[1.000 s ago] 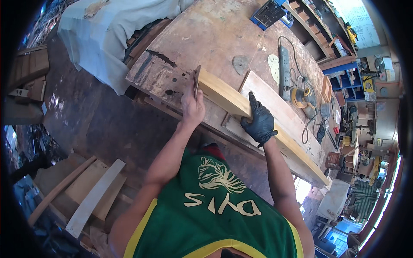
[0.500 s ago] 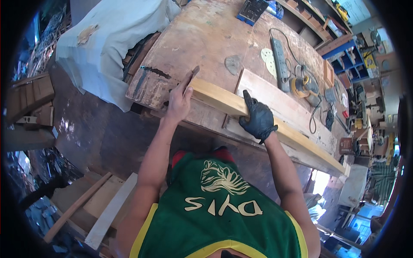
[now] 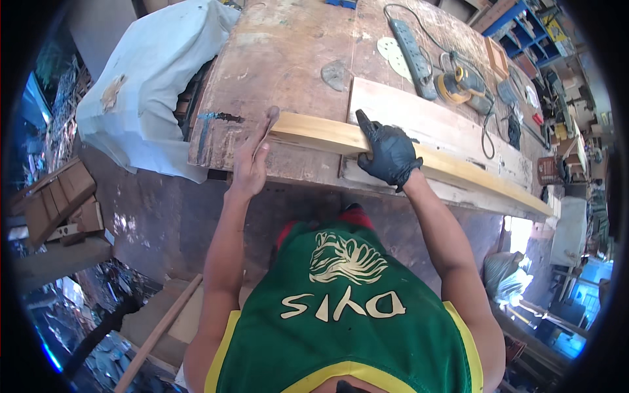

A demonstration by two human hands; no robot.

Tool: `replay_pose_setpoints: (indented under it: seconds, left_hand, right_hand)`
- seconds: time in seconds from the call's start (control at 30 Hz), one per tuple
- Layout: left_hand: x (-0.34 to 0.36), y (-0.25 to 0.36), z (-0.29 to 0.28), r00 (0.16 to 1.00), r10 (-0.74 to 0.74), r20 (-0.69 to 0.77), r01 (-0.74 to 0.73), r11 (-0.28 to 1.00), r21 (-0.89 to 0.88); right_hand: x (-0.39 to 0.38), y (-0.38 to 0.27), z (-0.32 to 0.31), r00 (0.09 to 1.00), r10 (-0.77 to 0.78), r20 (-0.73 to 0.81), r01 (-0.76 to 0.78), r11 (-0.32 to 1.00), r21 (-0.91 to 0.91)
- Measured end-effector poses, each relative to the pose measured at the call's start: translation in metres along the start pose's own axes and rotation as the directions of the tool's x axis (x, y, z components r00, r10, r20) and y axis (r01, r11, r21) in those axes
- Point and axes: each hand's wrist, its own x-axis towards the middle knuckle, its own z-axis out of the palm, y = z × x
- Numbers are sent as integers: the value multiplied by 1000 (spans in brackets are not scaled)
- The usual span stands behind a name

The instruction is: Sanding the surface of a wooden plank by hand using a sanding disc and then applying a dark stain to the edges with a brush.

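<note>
Bare left hand (image 3: 252, 162) is closed around a bit of sandpaper (image 3: 267, 124), looks like, pressed on the end of the long pale plank (image 3: 419, 160). Gloved right hand (image 3: 388, 152), at about 3 o'clock from it, lies flat on top of that plank, fingers spread, not gripping. The plank lies along the near edge of the workbench (image 3: 288, 59). Further out, around 1 o'clock, there's a yellow sander (image 3: 460, 84) and a power strip (image 3: 411, 49).

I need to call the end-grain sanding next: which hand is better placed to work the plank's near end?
Left, probably. The bare left hand already presses a sheet of sandpaper against the end of the pale plank. The gloved right hand lies further along, pressing the plank onto the workbench.
</note>
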Motion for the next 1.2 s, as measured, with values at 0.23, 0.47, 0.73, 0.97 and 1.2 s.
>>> replay_pose_setpoints:
  seconds: [0.23,0.47,0.73,0.97,1.2]
  left_hand:
    - [9,0,4,938,-343,41,345,938,-46]
    - [9,-2,4,998,-49,39,52,995,-81]
    - [-5,-3,3,993,111,26,-114,959,259]
    - [15,-9,5,983,-178,41,172,978,117]
    - [-73,-36,-33,905,-373,-206,362,928,-90]
  right_hand:
    - [-3,2,2,995,-31,-90,32,999,13]
    - [0,1,-3,998,-25,-58,26,999,20]
    - [-1,1,-3,999,2,-36,1,998,64]
    - [-2,-1,-10,1000,-2,-27,4,998,61]
    - [0,1,-8,1000,2,-4,-2,998,68]
